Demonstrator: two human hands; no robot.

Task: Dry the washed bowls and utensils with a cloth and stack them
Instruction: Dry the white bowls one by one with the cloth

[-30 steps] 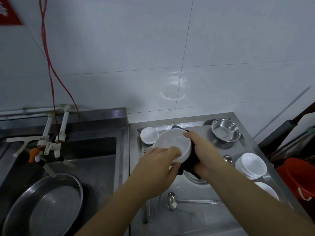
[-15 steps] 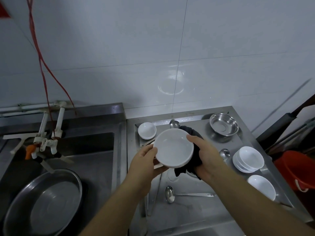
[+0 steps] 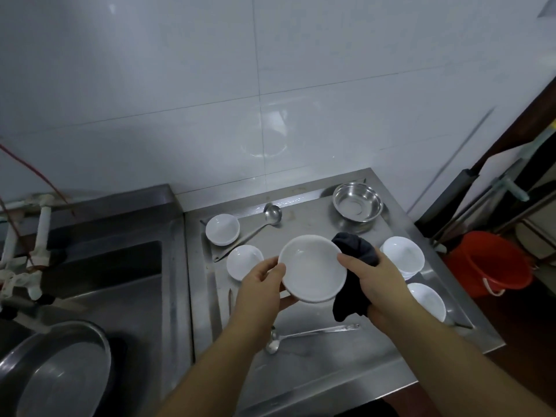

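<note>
— Where is the white bowl [image 3: 313, 267]?
— Held above the steel table [image 3: 346, 353], the left hand [image 3: 260, 288] gripping its left rim with curled fingers.
— And the right hand [image 3: 380, 285]?
— Its fingers clamp a dark cloth [image 3: 353, 276] against the bowl's right edge. A stack of bowls [image 3: 403, 257] sits just right of it, a spoon [image 3: 301, 337] below.

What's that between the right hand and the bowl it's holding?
A dark cloth, bunched between the right hand and the white bowl, as the head view shows.
</note>
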